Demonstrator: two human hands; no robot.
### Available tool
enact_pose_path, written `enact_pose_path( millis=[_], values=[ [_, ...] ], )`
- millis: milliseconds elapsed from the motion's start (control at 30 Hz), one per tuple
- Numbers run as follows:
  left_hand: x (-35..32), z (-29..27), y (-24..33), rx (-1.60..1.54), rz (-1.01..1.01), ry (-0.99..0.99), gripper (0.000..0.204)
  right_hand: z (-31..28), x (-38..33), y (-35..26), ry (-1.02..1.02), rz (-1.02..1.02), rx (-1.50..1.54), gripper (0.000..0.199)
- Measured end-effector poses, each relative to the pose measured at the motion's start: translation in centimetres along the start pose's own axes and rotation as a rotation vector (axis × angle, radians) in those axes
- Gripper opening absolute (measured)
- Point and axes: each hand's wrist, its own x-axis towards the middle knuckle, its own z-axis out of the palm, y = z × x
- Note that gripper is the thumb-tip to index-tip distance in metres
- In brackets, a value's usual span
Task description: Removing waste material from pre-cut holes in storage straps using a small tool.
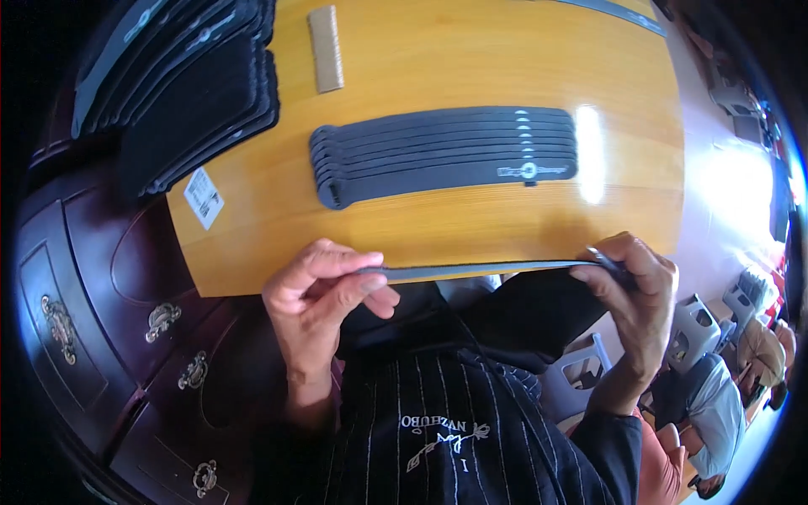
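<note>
A dark grey strap [480, 270] is held edge-on and nearly straight between my hands, just off the near edge of the table. My left hand [324, 286] pinches one end between thumb and fingers. At the other end, my right hand [633, 286] is closed on the strap. A small shiny metal tip [596, 252] shows by its fingers; what it belongs to is hidden. Beyond my hands, several similar grey straps [438, 151] lie overlapped in a neat row, rounded ends to the left and pale printed marks to the right.
The wooden table [404, 231] carries stacks of black straps [202, 109] at the far left, a brown strip [326, 49], a white label [203, 198] and another grey strap [619, 14] at the far edge. Dark drawers [109, 252] stand left. People [715, 421] and plastic stools [694, 328] are at the right.
</note>
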Motion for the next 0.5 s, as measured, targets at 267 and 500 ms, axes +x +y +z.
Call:
enact_pose_path(
  millis=[267, 500],
  values=[
    [0.2, -1.6, 0.5, -0.027, -0.146, 0.052, 0.016, 0.9, 0.7, 0.3, -0.096, 0.202, 0.382, 0.011],
    [1.2, -1.2, -0.1, 0.362, 0.128, 0.228, 0.015, 1.3, 1.6, 0.6, -0.001, 0.228, 0.277, 0.019]
  ],
)
